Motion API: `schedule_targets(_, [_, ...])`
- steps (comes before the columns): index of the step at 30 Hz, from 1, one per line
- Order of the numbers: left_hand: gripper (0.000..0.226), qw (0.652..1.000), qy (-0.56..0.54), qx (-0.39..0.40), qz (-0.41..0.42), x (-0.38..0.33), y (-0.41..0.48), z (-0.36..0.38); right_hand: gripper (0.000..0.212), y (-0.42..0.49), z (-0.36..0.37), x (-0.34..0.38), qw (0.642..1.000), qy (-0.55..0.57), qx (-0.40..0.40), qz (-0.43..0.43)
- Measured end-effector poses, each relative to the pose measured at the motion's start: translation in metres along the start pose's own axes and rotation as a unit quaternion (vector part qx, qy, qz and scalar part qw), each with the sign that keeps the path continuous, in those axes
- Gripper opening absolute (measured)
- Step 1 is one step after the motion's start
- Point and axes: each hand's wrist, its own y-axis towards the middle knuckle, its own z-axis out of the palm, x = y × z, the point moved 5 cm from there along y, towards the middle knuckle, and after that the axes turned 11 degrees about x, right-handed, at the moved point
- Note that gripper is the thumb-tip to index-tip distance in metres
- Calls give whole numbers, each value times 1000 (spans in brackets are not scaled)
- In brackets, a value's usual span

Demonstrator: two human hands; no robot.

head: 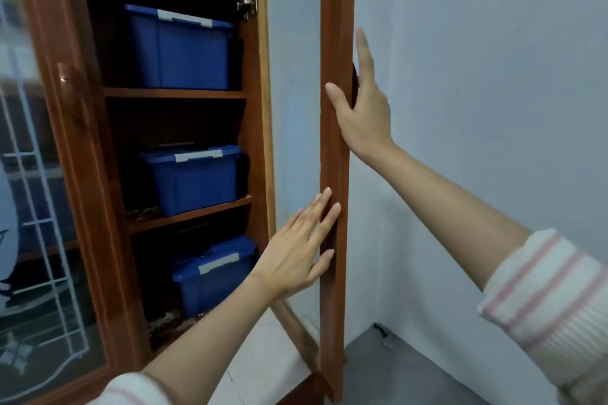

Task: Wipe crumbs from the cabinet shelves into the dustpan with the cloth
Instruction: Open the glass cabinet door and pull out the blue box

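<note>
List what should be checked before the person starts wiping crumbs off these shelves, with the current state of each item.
1. Right cabinet door swung open: ok.
2. Cloth in hand: not ok; left hand and right hand both rest open on the door frame, holding nothing.
3. Dustpan ready under a shelf: not ok, none in view.
4. Crumbs located: ok; debris lies on the middle shelf, more on the bottom shelf.
5. Shelves free to wipe: not ok; a blue bin sits on each shelf.
6. Top shelf crumbs: cannot tell.
</note>
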Motion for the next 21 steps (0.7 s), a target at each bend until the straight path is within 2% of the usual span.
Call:
schedule_targets(3, [73, 1000, -15, 7, 6, -9, 17, 11, 66, 0, -11, -14, 998, -57, 14, 6])
schedule_targets(8, [69, 999, -24, 31, 4, -19, 39, 30, 74, 4, -19, -40, 978, -183, 90, 53])
schedule_targets(14, [66, 996, -56, 65, -7, -27, 55, 42, 70, 5, -16, -60, 901, -376, 197, 93])
schedule_targets(17, [65, 996, -50, 73, -3, -26, 57, 44, 69, 6, -16, -60, 888, -395, 211, 105])
schedule_targets(19, [69, 994, -55, 89, -9, -23, 57, 47, 70, 5, -17, -59, 891, -388, 213, 104])
schedule_targets(21, [70, 997, -36, 66, -6, -24, 56, 44, 71, 4, -17, -60, 897, -373, 209, 110])
